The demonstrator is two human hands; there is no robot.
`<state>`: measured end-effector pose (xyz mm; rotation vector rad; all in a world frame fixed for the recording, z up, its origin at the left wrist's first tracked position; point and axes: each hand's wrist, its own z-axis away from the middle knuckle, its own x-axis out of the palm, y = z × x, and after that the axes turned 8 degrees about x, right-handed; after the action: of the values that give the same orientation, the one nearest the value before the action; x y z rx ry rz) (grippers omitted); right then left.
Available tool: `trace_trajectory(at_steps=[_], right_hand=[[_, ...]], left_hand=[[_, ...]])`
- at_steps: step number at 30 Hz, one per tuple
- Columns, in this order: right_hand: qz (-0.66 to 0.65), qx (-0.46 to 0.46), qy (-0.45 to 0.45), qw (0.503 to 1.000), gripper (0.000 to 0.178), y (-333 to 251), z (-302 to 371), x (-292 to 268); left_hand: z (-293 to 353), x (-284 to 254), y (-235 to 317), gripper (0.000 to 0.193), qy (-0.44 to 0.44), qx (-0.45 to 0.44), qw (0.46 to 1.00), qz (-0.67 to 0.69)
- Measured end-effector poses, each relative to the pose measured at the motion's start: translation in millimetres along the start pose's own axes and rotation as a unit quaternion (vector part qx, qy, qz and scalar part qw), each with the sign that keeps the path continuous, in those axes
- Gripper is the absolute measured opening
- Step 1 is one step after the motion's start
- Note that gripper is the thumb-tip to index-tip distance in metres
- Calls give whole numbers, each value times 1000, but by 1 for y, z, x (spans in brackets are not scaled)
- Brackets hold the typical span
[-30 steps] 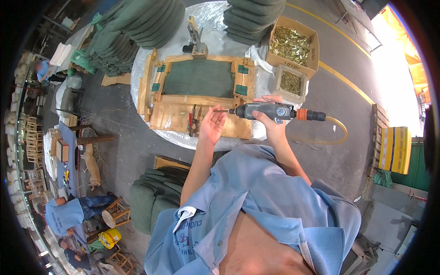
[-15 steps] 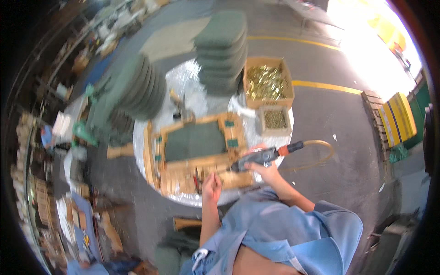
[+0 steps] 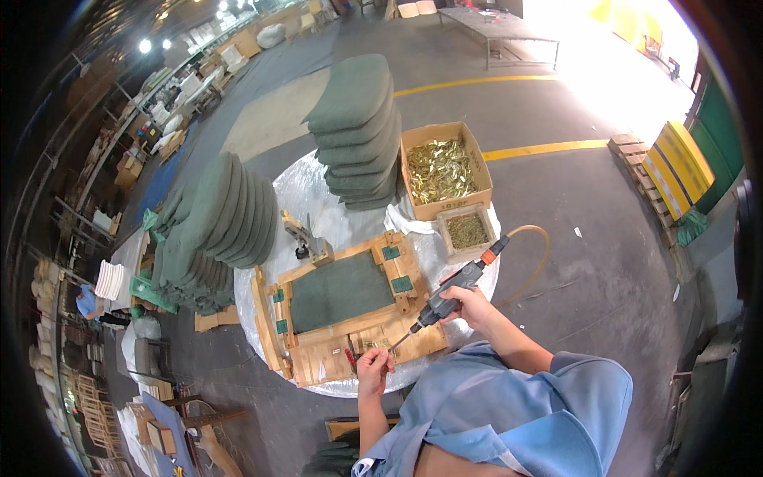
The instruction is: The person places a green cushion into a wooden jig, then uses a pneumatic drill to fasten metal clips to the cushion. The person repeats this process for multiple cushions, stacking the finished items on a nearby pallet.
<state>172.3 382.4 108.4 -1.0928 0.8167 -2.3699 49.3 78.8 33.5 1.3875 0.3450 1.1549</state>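
My right hand (image 3: 469,305) is wrapped round a dark air screwdriver (image 3: 450,294) with an orange hose fitting. Its long bit slants down to the left and ends at the fingertips of my left hand (image 3: 373,372). Those fingers are pinched together on something too small to make out. Both hands are over the near edge of a wooden jig (image 3: 322,363), which frames a dark green padded panel (image 3: 340,292). Just beyond my left hand, a red-handled tool (image 3: 350,358) and small brass-coloured pieces (image 3: 377,345) lie on the wood.
The round table (image 3: 280,179) is covered in plastic film. On it stand stacks of green pads (image 3: 354,127), a carton of brass-coloured fittings (image 3: 439,208), a tray of screws (image 3: 446,253) and a clamp-like metal tool (image 3: 306,243). An air hose (image 3: 547,253) loops to the right.
The screwdriver has swung from nearly level to slanting down, its bit now meeting my left fingertips. The head view has tilted up, so the table sits lower in the picture.
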Motion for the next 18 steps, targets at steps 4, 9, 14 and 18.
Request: trace_trajectory(at_steps=[4, 9, 14, 18], right_hand=[[-55, 15, 38, 998, 45, 6, -8, 3], [-64, -3, 25, 998, 43, 1, -33, 5], [34, -147, 47, 987, 46, -10, -66, 31], [230, -283, 27, 931, 51, -42, -84, 66]], left_hand=[[-8, 14, 6, 14, 55, 69, 995, -53], [-32, 26, 3, 21, 124, 98, 986, -45], [-87, 5, -6, 37, 256, 72, 964, 10], [-129, -11, 5, 40, 268, 30, 963, 5]])
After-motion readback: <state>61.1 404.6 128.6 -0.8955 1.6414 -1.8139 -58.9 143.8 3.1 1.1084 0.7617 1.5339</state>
